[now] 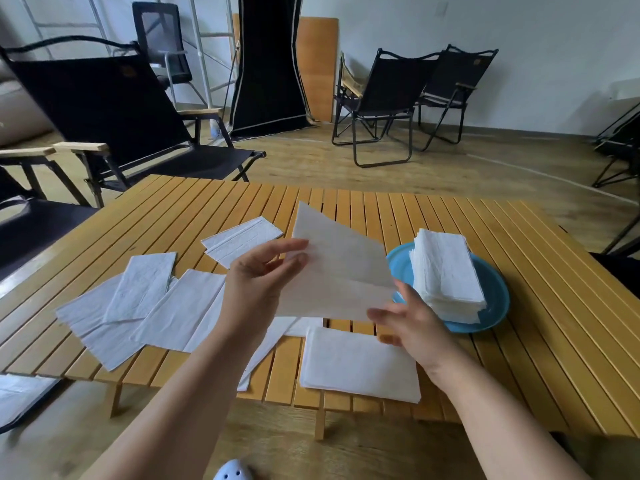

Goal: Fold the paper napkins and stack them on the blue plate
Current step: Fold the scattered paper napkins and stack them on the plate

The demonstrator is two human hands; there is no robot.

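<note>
Napkin [337,271] pinched by left hand [258,282], right hand [414,318] | folded stack [446,275] on blue plate [498,306]

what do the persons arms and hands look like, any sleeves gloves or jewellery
Both forearms are bare all the way to the bottom edge of the view, with no sleeve showing. The left hand and the right hand wear no gloves, and no ring, watch or bracelet can be seen on either.
</note>
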